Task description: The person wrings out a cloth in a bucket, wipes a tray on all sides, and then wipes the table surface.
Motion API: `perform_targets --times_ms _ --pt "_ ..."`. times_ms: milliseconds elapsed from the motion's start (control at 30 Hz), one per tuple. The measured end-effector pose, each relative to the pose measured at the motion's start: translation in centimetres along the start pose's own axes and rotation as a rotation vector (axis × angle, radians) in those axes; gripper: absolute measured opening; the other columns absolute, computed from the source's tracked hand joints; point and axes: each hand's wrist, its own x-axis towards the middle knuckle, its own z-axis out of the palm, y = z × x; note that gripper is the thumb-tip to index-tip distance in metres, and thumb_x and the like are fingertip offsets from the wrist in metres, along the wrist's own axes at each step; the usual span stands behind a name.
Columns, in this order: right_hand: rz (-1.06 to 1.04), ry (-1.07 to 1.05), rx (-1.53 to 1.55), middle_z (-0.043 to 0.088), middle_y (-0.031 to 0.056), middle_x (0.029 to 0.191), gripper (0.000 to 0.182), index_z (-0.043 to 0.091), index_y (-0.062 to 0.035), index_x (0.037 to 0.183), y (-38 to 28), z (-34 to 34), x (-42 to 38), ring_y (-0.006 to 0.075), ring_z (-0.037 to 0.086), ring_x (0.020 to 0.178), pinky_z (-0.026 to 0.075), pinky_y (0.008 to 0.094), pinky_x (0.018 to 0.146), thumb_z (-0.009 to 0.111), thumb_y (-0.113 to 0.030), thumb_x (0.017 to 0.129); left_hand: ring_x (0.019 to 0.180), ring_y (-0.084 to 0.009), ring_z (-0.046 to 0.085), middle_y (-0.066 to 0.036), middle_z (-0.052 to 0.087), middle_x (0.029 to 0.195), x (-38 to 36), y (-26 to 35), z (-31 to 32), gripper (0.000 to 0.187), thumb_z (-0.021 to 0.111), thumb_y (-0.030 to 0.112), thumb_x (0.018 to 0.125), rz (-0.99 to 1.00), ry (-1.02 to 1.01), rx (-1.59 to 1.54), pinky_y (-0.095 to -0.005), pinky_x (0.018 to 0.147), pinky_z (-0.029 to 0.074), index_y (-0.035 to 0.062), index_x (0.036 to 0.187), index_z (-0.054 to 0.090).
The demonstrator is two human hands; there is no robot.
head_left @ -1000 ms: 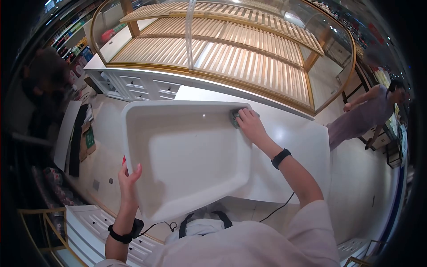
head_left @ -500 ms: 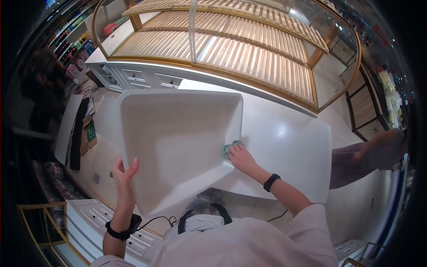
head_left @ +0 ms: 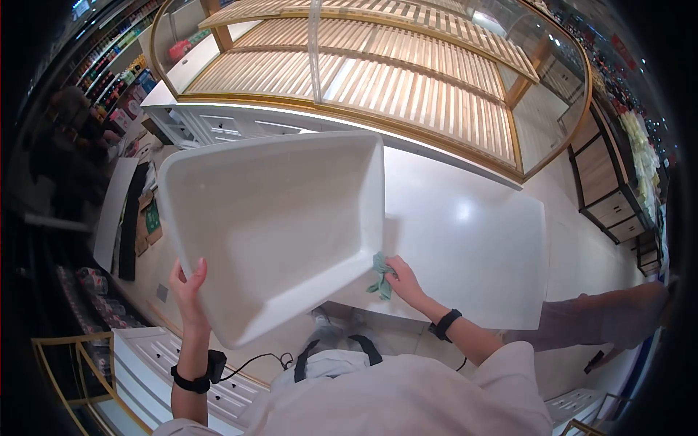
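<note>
A large white plastic bin (head_left: 276,211) is tilted up over the left part of a white table, its hollow inside facing me. My left hand (head_left: 190,291) grips the bin's left wall near the lower corner, thumb on the inner side and fingers behind. At the opposite side, my right hand (head_left: 404,280) holds a crumpled green cloth (head_left: 379,277) against the bin's lower right corner. Part of the cloth hangs below the rim. The fingers of my right hand are closed on it.
The white table (head_left: 465,247) extends right of the bin. Beyond it stands a glass display case (head_left: 414,109) with slatted wooden shelves. A person (head_left: 589,320) is at the right edge. Flattened cardboard (head_left: 149,218) lies on the floor at left; white drawers (head_left: 160,356) stand at lower left.
The bin has shifted left and tipped somewhat, with my left hand moving along. My right hand has brought the cloth from inside the bin's right wall down to its outer corner.
</note>
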Motion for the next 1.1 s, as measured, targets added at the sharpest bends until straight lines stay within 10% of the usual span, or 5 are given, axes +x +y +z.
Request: perform_targets --times_ms 233,500,800,933,1100 --pt "0.484 0.164 0.229 0.06 0.0111 0.083 0.021 0.049 -0.0017 0.097 0.0 -5.3 -1.5 0.0123 0.055 0.075 0.044 0.0291 0.065 0.059 -0.016 0.085 0.078 -0.015 0.054 -0.005 0.055 0.085 1.5 -2.0 -2.5 0.035 0.064 0.028 0.077 -0.141 0.255 -0.092 -0.0289 0.072 0.043 0.0014 0.099 0.055" --pt "0.467 0.235 0.584 0.048 -0.0034 0.076 0.014 0.053 -0.0103 0.08 -1.6 -11.5 2.5 0.0066 0.044 0.073 0.037 0.0224 0.066 0.055 -0.022 0.087 0.075 -0.0152 0.055 -0.005 0.055 0.083 1.2 -3.5 -3.2 0.034 0.064 0.027 0.076 -0.216 0.134 -0.084 -0.0291 0.067 0.043 0.0023 0.097 0.054" --pt "0.138 0.016 1.092 0.056 0.0039 0.102 0.032 0.053 -0.002 0.111 -10.2 -14.0 8.4 0.0145 0.053 0.098 0.041 0.0293 0.091 0.041 -0.027 0.096 0.069 -0.0145 0.056 -0.004 0.055 0.079 -0.2 -4.9 -2.5 0.029 0.063 0.025 0.077 -0.32 0.047 -0.151 -0.0286 0.061 0.046 0.0032 0.094 0.056" --pt "-0.303 0.374 -0.373 0.049 0.014 0.116 0.057 0.041 -0.0062 0.129 -10.7 -11.1 10.8 0.0275 0.051 0.104 0.038 0.0363 0.094 0.063 -0.031 0.083 0.071 -0.0152 0.058 -0.004 0.056 0.08 -0.7 -4.7 -2.1 0.029 0.062 0.025 0.077 -0.336 0.007 -0.215 -0.0289 0.061 0.047 0.0032 0.095 0.056" --pt "-0.019 0.451 0.015 0.06 0.0162 0.1 0.063 0.042 -0.0028 0.128 -11.4 -10.1 12.9 0.0258 0.06 0.084 0.048 0.0326 0.076 0.069 -0.029 0.077 0.071 -0.0156 0.058 -0.005 0.056 0.082 -0.8 -5.4 -3.1 0.031 0.064 0.025 0.077 -0.31 -0.054 -0.279 -0.0301 0.062 0.048 0.0029 0.097 0.054"
